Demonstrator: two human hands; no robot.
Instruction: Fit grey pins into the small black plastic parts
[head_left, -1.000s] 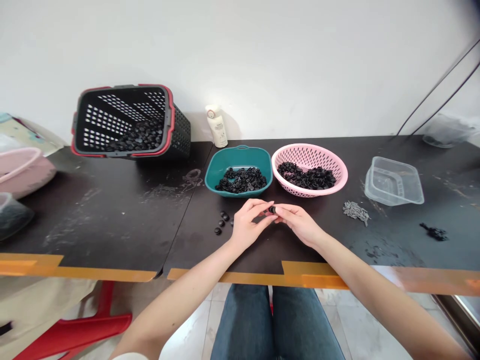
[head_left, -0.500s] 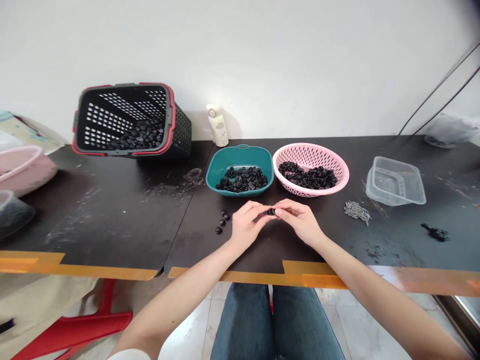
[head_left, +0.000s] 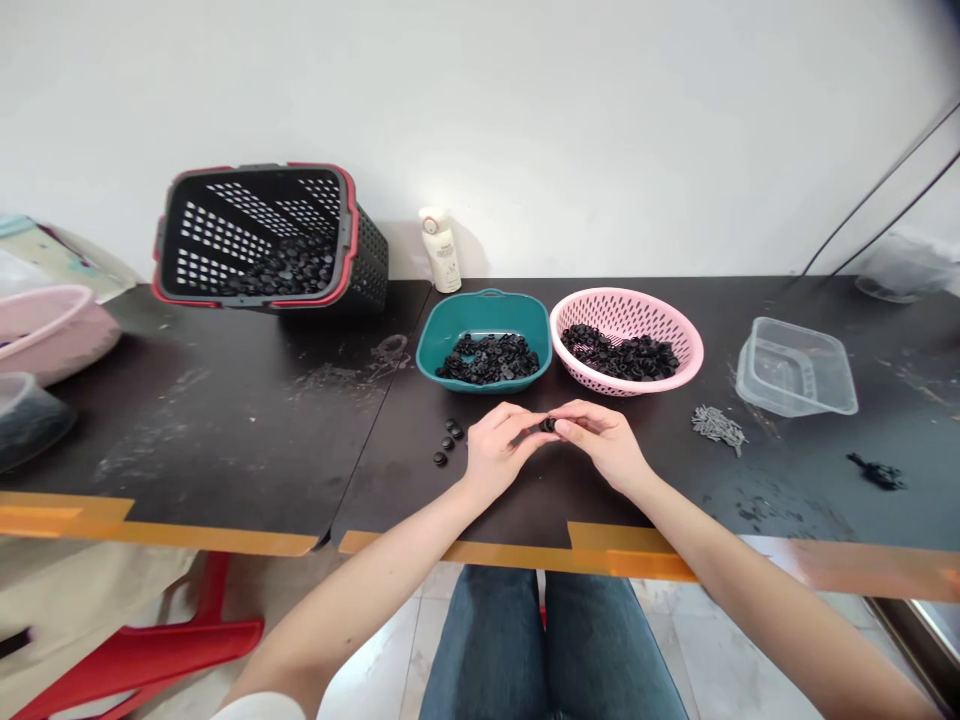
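A small round black part (head_left: pixel 548 425) is pinched between the fingertips of both hands, just above the dark table; fingers cover much of it. My left hand (head_left: pixel 496 440) closes on its left side, and my right hand (head_left: pixel 598 440) grips it from the right. Several black round pieces (head_left: pixel 448 443) lie on the table beside my left hand. Behind the hands stand a teal basin (head_left: pixel 429 345) holding small black parts (head_left: pixel 491 358) and a pink perforated basket (head_left: pixel 679 330) with black ring-like parts (head_left: pixel 626 355).
A dark basket with red trim (head_left: pixel 351 240) leans at the back left, black pieces inside. Near it stands a white bottle (head_left: pixel 441 252). To the right are grey pins (head_left: pixel 718 426), a clear plastic container (head_left: pixel 796 368) and a black clump (head_left: pixel 877 472). Orange tape (head_left: pixel 480 553) lines the table edge.
The view has shifted slightly, so the things on the table appear a little further right. Both hands stay together on the small black part, with hardly any change in the fingers.
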